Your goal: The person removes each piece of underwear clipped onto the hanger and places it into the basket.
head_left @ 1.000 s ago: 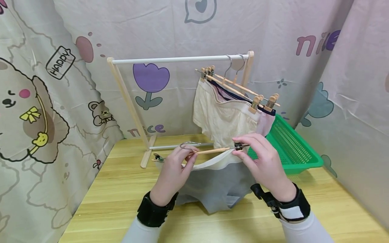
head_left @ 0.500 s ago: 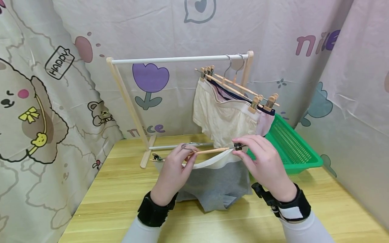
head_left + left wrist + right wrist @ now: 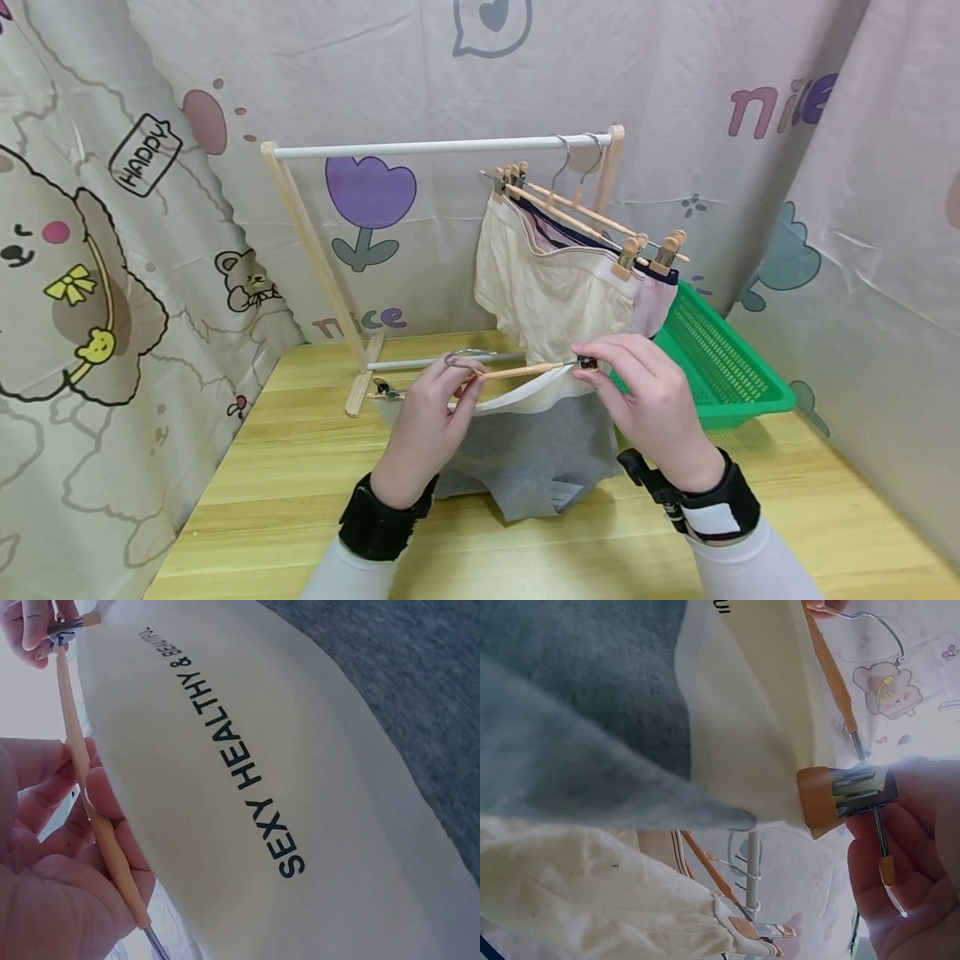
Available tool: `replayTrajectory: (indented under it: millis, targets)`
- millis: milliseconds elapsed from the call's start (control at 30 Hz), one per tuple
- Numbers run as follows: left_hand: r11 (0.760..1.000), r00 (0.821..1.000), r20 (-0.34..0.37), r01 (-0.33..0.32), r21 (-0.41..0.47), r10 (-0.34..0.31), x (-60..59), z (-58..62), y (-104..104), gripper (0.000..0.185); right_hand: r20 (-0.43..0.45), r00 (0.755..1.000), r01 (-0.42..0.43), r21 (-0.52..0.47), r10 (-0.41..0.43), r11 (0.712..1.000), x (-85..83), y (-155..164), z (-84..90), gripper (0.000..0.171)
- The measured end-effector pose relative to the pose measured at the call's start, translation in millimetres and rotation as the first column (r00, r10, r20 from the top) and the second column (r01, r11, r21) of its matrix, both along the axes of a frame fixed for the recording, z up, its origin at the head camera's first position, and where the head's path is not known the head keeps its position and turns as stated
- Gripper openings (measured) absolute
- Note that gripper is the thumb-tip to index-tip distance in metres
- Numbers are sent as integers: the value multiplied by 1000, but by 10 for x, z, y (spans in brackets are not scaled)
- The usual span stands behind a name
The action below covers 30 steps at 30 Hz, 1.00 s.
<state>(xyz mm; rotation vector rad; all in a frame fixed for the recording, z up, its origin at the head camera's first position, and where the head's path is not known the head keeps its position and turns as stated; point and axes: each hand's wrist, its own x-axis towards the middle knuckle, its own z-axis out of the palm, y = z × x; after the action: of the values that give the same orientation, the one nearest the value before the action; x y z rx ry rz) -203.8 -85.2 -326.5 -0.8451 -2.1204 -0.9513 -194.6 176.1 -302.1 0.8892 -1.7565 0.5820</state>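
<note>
counter (image 3: 300, 500): light wood-look top, everything sits on it; the drying rack is my landmark for the rest.

wrist straps (image 3: 378, 527): black bands on both wrists, closest to the camera, over pale sleeves.

grey underwear (image 3: 536, 454): in front of the drying rack, between the two hands. Grey fabric hangs down with its bottom edge lying on the counter. The cream waistband (image 3: 247, 787) has "SEXY HEALTHY & BEAUTIFUL" printed on it, you can read it in the left wrist view.

left hand (image 3: 427, 425): in front of the drying rack's lower bar, fingers curled round the wooden bar of the clip hanger near its wire hook.

clip hanger (image 3: 517, 371): held roughly level above the counter, just in front of the drying rack, with the waistband running under it. Its hook (image 3: 465, 358) points toward the rack's foot.

right hand (image 3: 648, 400): in front of the rack's right end, fingertips pinching the hanger's right clip (image 3: 844, 796). In the right wrist view that clip is biting the corner of the waistband.

left clip (image 3: 386, 387): out past the left hand, close to the rack's left foot. Can't tell if it's on the fabric.

drying rack (image 3: 442, 148): small wooden frame with a white top rod, at the back of the counter.

hung underwear (image 3: 551, 292): cream pair in front, more behind it, on clip hangers at the rack's right end.

green basket (image 3: 720, 358): plastic mesh, right of the rack, behind the right hand.

curtains (image 3: 112, 208): cartoon print cloth behind and on both sides of the rack.
</note>
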Motion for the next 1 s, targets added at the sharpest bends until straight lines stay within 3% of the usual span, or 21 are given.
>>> replayTrajectory:
  millis: [267,600,1000]
  targets:
    - [1000,1000,-5,18,5,-18,-5,-2,6,8,-51,999,-16,-37,14,999,6,-10,5,36]
    - [1000,1000,-5,-4,2,4,5,-1,-11,8,60,998,10,47,-13,999,36,24,27,41]
    - [1000,1000,-11,-16,5,16,4,-6,-3,7,88,996,31,6,-31,1000,40,1,23,46]
